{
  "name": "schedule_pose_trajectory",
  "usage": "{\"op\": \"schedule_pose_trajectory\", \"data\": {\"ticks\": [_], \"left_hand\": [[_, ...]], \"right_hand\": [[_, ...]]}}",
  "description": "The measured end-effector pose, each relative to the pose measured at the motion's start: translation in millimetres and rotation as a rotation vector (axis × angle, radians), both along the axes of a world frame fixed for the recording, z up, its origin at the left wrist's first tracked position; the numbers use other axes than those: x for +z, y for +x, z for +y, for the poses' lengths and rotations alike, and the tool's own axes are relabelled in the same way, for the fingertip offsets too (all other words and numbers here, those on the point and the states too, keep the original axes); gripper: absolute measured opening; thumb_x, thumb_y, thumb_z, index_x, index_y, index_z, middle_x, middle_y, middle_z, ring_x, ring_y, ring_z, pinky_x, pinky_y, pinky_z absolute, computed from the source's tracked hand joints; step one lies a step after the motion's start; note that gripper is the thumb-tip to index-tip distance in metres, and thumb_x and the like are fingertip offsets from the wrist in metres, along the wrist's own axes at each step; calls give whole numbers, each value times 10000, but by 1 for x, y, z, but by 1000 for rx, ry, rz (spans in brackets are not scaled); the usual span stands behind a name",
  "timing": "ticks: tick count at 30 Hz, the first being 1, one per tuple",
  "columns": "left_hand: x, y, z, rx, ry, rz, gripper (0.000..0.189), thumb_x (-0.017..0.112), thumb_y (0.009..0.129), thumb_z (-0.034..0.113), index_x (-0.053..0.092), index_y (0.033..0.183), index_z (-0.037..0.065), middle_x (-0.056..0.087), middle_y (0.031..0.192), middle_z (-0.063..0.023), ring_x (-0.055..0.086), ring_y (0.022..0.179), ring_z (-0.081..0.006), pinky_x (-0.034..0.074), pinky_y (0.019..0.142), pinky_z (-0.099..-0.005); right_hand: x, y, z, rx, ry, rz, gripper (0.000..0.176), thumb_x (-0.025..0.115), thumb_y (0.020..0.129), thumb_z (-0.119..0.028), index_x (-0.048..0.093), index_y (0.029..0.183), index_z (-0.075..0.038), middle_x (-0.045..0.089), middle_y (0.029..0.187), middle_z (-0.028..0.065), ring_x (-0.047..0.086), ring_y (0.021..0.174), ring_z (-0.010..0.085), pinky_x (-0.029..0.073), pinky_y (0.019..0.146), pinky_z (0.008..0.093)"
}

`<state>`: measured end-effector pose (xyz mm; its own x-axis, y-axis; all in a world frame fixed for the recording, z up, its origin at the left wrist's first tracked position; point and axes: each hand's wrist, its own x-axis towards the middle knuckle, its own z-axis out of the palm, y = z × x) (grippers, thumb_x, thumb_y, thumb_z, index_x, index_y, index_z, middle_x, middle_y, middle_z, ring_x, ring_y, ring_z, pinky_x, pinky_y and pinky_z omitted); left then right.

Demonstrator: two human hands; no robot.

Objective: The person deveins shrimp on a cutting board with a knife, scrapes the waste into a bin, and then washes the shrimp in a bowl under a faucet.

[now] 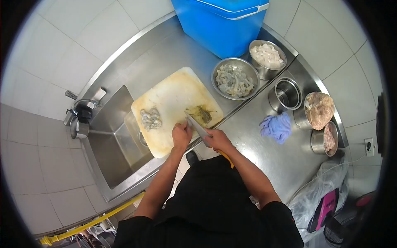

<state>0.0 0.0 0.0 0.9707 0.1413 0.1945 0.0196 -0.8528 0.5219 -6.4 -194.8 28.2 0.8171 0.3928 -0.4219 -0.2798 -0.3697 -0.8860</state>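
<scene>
Head view: your right hand (218,140) has its fingers wrapped around the yellow-handled knife (200,130), the blade angled over the near edge of the cutting board (173,91). Your left hand (182,135) sits curled right beside the blade near its tip; whether those fingers pinch a small piece or are simply folded, you cannot tell from here. That closeness looks like the main risk: a slip of the blade, or wet fingers losing their grip, could nick the left hand.

The small heap of shrimp (151,118) lies on the board's left side, and a dark, wet pile of scraps (203,113) lies just beyond the blade. A sideways sweep of the knife could smear scraps across the board toward the shrimp. The board's left edge overhangs the sink (111,144), so pressing hard there might tip or slide it, spilling the heap. The metal bowl (242,63) of shrimp stands just past the board on the counter (244,136); a shifting board could knock it.
</scene>
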Motion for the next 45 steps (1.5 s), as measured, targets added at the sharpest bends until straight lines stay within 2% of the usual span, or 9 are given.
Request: {"op": "schedule_pose_trajectory", "data": {"ticks": [5, 18, 23, 26, 29, 33, 38, 41, 45], "left_hand": [[6, 1, -7, 15, -79, -72, 130, 576, 802, 114, 645, 773, 8, 556, 624, -201, 566, 607, -362, 458, 574, -436], [-3, -1, -11, 63, -38, -12, 149, 569, 808, 116, 621, 718, 9, 564, 636, -239, 580, 620, -413, 460, 572, -458], [4, -4, -15, 146, -131, 36, 144, 548, 804, 105, 619, 745, -5, 586, 681, -244, 597, 653, -406, 471, 591, -441], [8, -2, -16, 160, -138, 47, 142, 545, 800, 106, 636, 772, 0, 588, 693, -246, 600, 663, -405, 472, 596, -442], [7, -3, -16, 165, -155, 21, 146, 539, 798, 105, 648, 803, 8, 589, 703, -247, 600, 670, -408, 476, 601, -440], [-6, -3, -12, 171, -113, 16, 221, 564, 821, 141, 686, 961, 20, 621, 679, -215, 631, 599, -330, 481, 584, -383], [13, -2, -23, 247, -78, 37, 181, 654, 743, 197, 642, 774, 20, 624, 768, -195, 607, 787, -350, 491, 716, -425], [8, 6, -15, 207, -80, 204, 212, 692, 702, 226, 629, 765, 34, 610, 779, -180, 589, 813, -342, 486, 732, -418], [0, 9, -11, 191, -42, 137, 267, 712, 676, 264, 628, 724, 15, 631, 735, -190, 622, 731, -321, 500, 691, -410]], "right_hand": [[0, -4, 2, -12, -12, 34, 451, 572, 864, -185, 520, 1309, -130, 555, 553, 69, 459, 374, 127, 410, 364, 293], [29, -62, -39, 111, -115, 74, 495, 558, 874, -223, 467, 1355, -155, 604, 616, 74, 544, 450, 129, 470, 450, 287], [-5, -74, -41, 35, -271, -437, 484, 551, 858, -230, 483, 1331, -153, 647, 726, 193, 639, 587, 298, 521, 593, 386], [16, -71, -29, 91, -344, -391, 439, 521, 840, -131, 507, 1276, -88, 647, 765, 224, 634, 747, 407, 501, 718, 487], [13, -75, -26, 90, -616, -450, 430, 508, 860, -141, 497, 1286, -86, 632, 686, 205, 632, 630, 378, 509, 589, 480], [5, -74, -31, 34, -649, -509, 441, 487, 854, -102, 474, 1294, -76, 625, 654, 201, 627, 605, 383, 505, 572, 488], [12, -74, -30, 25, -692, -500, 452, 478, 862, -112, 447, 1311, -75, 617, 636, 205, 620, 581, 387, 502, 560, 489], [13, -76, -30, -14, -659, -500, 453, 479, 868, -127, 437, 1317, -79, 613, 635, 208, 613, 577, 398, 499, 554, 492], [8, -72, -23, -12, -638, -495, 454, 478, 877, -146, 430, 1326, -96, 607, 626, 207, 607, 576, 407, 494, 565, 503]]}}
